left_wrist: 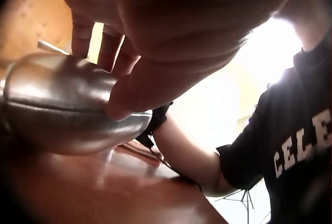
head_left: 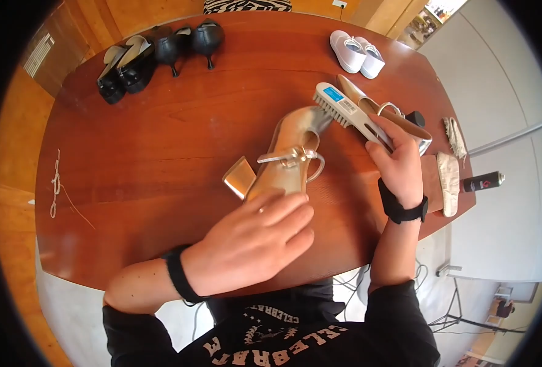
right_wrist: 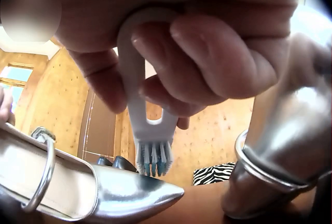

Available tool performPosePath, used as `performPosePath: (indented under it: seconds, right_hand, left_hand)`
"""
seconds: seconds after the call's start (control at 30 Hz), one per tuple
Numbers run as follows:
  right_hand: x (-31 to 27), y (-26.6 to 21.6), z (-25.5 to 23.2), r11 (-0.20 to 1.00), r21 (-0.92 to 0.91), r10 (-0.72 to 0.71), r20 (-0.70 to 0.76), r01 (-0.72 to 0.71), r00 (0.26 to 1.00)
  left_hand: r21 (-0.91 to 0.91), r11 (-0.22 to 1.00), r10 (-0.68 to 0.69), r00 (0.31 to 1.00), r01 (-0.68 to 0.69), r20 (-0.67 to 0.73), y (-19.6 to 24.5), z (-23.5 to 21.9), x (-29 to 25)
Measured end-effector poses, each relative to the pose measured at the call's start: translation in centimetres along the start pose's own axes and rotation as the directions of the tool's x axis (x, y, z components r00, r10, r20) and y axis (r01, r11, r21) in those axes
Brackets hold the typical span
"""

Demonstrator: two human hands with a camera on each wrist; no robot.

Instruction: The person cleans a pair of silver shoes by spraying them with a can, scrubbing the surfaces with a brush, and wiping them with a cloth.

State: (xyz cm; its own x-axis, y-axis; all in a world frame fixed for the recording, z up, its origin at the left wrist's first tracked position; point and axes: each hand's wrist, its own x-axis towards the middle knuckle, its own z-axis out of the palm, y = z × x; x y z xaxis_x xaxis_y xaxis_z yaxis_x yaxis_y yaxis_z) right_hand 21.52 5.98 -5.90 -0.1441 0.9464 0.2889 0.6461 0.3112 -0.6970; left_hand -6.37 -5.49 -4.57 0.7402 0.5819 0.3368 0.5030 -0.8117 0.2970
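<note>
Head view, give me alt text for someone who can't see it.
A person's left hand holds a silver shoe by its heel end while the right hand holds a brush at its toe, over a table. Black shoes stand far left, white shoes far right.

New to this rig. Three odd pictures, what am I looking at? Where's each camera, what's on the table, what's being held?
No robot here: just a person's bare left hand and right hand. The wide, round-edged picture comes from a camera worn on the head, looking down. The other two come from cameras worn on the wrists, each watching its own hand's work.

The left hand holds a metallic heeled shoe by its heel end. The right hand grips a brush by the handle, bristles at that shoe's toe; whether they touch, I can't tell.

On the table are another metallic shoe, black shoes and white shoes. A black can is by the right edge.
</note>
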Motion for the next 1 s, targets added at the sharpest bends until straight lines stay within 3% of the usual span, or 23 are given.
performPosePath:
  seconds: [0.1, 0.3, 0.4, 0.43, 0.53, 0.63, 0.73, 0.87, 1.0]
  right_hand:
    - [0.2, 0.1, 0.6, 1.000, 0.015, -0.027, 0.004, 0.027, 1.000]
    - [0.1, 0.1, 1.5, 0.988, 0.145, -0.059, 0.030, 0.054, 0.998]
    - [-0.2, -1.1, 2.0, 0.941, 0.322, -0.136, 0.074, 0.106, 0.988]
    - [-0.3, -1.6, 2.2, 0.910, 0.365, -0.252, 0.105, 0.198, 0.962]
    - [-0.8, -2.1, 3.2, 0.874, 0.400, -0.390, 0.244, 0.274, 0.888]
    - [-1.2, -2.6, 3.6, 0.857, 0.410, -0.442, 0.271, 0.313, 0.855]
    - [-1.5, -2.7, 3.9, 0.853, 0.382, -0.462, 0.236, 0.355, 0.855]
    - [-1.7, -2.6, 4.9, 0.841, 0.378, -0.476, 0.178, 0.387, 0.861]
    - [-1.4, -2.7, 4.5, 0.855, 0.287, -0.498, 0.222, 0.432, 0.838]
  left_hand:
    - [-0.181, 0.977, -0.117, 0.993, 0.113, -0.010, -1.8, -2.8, 0.1]
    - [-0.294, 0.904, -0.356, 0.928, 0.311, -0.114, -5.4, -5.1, -1.3]
    - [-0.376, 0.827, -0.478, 0.875, 0.418, -0.078, -6.7, -5.7, -2.2]
    - [-0.408, 0.793, -0.517, 0.855, 0.453, -0.054, -6.9, -6.0, -2.4]
    - [-0.366, 0.838, -0.463, 0.882, 0.404, -0.087, -7.3, -6.4, -2.7]
    - [-0.323, 0.805, -0.552, 0.828, 0.498, -0.097, -8.2, -6.2, -3.1]
    - [-0.574, 0.645, -0.673, 0.730, 0.505, -0.114, -9.1, -5.4, -3.5]
    - [-0.740, 0.565, -0.668, 0.729, 0.365, -0.151, -8.8, -5.2, -2.8]
    - [-0.832, 0.442, -0.705, 0.703, 0.334, -0.092, -9.1, -5.5, -3.1]
